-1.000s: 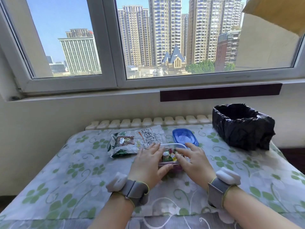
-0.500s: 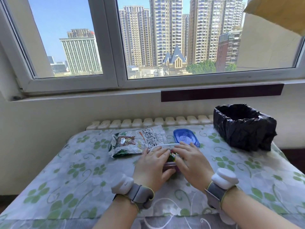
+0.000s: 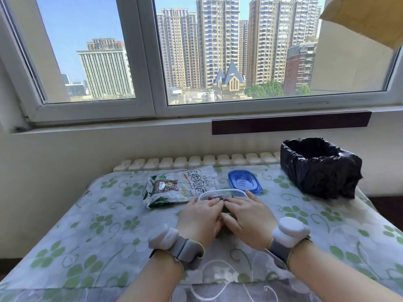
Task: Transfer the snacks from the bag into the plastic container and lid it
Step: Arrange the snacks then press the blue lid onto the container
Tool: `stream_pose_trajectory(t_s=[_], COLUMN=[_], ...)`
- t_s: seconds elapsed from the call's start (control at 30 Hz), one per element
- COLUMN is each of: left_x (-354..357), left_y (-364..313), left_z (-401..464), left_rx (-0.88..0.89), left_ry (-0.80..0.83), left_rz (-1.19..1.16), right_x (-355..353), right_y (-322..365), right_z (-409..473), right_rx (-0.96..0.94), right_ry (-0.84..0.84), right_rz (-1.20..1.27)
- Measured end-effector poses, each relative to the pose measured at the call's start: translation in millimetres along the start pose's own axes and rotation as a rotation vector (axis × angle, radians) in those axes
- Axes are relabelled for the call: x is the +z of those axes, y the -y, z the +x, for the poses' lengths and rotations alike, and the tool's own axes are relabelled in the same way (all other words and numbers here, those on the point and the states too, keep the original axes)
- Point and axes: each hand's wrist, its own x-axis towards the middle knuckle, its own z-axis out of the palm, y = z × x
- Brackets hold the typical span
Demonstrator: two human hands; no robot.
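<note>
The table (image 3: pixel 65 247), spread with a flowered cloth, is carrying everything, and a black-lined bin (image 3: pixel 319 168) is sitting well beyond the right hand, out of the way. The snack bag (image 3: pixel 181 186) is lying flat just past the left hand (image 3: pixel 201 216), its near edge close to the fingertips. The clear plastic container (image 3: pixel 222 192) is resting under both hands, only its far rim and a few coloured snacks showing. The blue lid (image 3: pixel 244 181) is lying just beyond the right hand (image 3: pixel 248 216), near the container's far corner.

Both hands are lying side by side, touching, fingers fairly straight and draped over the container's top; whether they are gripping its walls or pinching anything I cannot tell.

The likeliest trouble is snacks sitting proud of the rim, so the lid is failing to seat. Pressing unevenly on a light tub could tip it and scatter the contents. Reaching for the lid one-handed might also drag the container across the slippery cloth.
</note>
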Motion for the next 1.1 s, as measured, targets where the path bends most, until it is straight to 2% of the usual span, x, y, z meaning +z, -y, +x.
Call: stream_pose_trajectory(t_s=[0.07, 0.13, 0.27, 0.63, 0.83, 0.93, 1.1], left_x=[1, 2, 1, -12, -9, -6, 3], left_y=[1, 2, 5, 5, 4, 4, 4], left_z=[3, 4, 5, 35, 55, 64, 70], left_rx=[0.022, 0.012, 0.011, -0.045, -0.081, -0.076, -0.091], left_ry=[-0.032, 0.029, 0.016, 0.017, 0.079, 0.099, 0.129], left_rz=[-0.020, -0.074, -0.152, -0.233, -0.252, -0.228, -0.191], right_x=[-2, -2, -9, -23, -13, -5, 10], right_y=[-1, -3, -1, -33, -60, -72, -85], right_z=[2, 3, 3, 29, 49, 58, 68], right_rx=[0.007, 0.016, 0.031, 0.252, 0.404, 0.431, 0.344], right_ry=[0.009, 0.004, -0.066, -0.238, -0.236, -0.197, 0.001], right_rz=[0.058, 0.140, 0.271, 0.489, 0.607, 0.550, 0.231])
